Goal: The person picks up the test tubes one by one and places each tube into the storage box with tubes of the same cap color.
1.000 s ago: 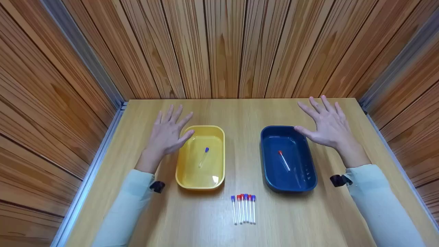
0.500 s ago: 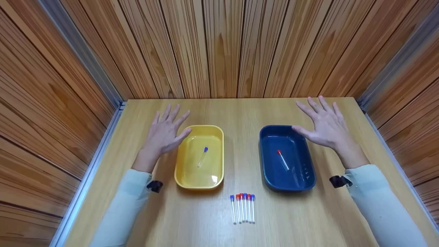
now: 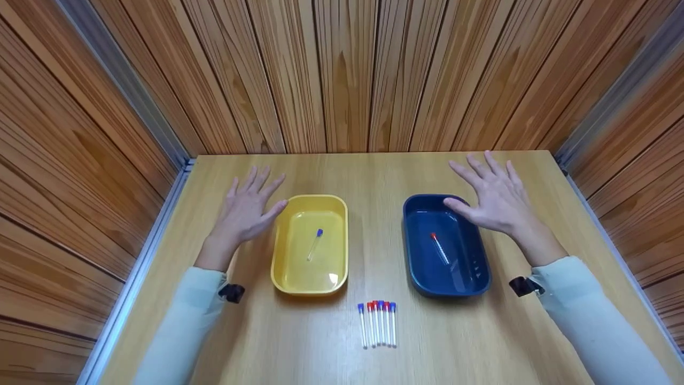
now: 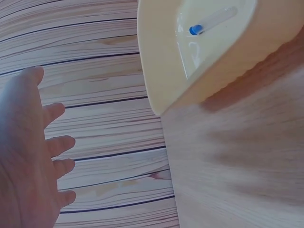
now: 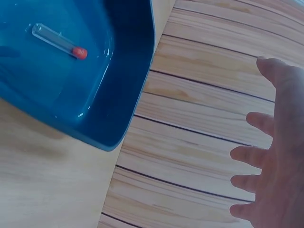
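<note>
My left hand (image 3: 246,211) hovers with spread fingers at the upper left of a yellow tray (image 3: 275,256), holding nothing. Inside that tray lies one clear test tube with a blue cap (image 4: 195,29). On the other side, my right hand (image 3: 497,200) is spread too and holds nothing; in the head view its thumb overlaps the far rim of a dark blue tray (image 3: 454,293). A clear test tube with a red cap (image 5: 80,52) lies in the blue tray. Several capped tubes (image 3: 377,323), some red and some blue, lie side by side between and in front of the trays.
Both trays stand on a light wooden table (image 3: 374,224). Wood-plank walls (image 3: 342,75) rise behind it and at both sides, with metal rails (image 3: 144,272) along the table's side edges. A dark wrist device (image 3: 232,293) sits at each cuff.
Both hands have shifted slightly to the left, still spread. The trays and tubes have kept their places; the head view has moved a little.
</note>
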`<state>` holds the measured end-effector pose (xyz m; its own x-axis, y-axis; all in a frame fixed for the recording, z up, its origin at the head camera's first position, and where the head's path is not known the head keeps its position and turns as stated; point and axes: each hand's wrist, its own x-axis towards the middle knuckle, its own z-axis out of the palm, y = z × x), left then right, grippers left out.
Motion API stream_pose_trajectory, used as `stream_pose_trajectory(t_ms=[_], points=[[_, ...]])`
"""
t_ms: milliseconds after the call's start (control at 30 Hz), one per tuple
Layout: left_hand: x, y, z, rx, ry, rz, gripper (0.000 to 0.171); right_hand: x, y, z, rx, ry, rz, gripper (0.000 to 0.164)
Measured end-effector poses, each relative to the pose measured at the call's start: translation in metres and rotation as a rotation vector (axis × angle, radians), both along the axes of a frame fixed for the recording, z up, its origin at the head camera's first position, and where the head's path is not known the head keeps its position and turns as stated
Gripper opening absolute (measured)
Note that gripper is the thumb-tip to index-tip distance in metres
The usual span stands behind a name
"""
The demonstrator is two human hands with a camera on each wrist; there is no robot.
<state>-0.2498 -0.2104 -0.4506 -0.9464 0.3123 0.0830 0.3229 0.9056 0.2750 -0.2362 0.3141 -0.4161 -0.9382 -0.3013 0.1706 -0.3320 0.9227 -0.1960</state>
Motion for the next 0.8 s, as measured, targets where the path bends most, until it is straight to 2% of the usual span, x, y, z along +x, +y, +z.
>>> stream_pose_trajectory(t_ms=[467, 800], points=[[-0.002, -0.010, -0.003, 0.072, -0.007, 0.004, 0.070, 0.007, -0.017, -0.007, -0.034, -0.015, 0.022, 0.080], [-0.003, -0.014, -0.005, 0.138, -0.021, 0.005, 0.070, 0.012, -0.029, -0.016, -0.120, -0.033, 0.046, 0.076]])
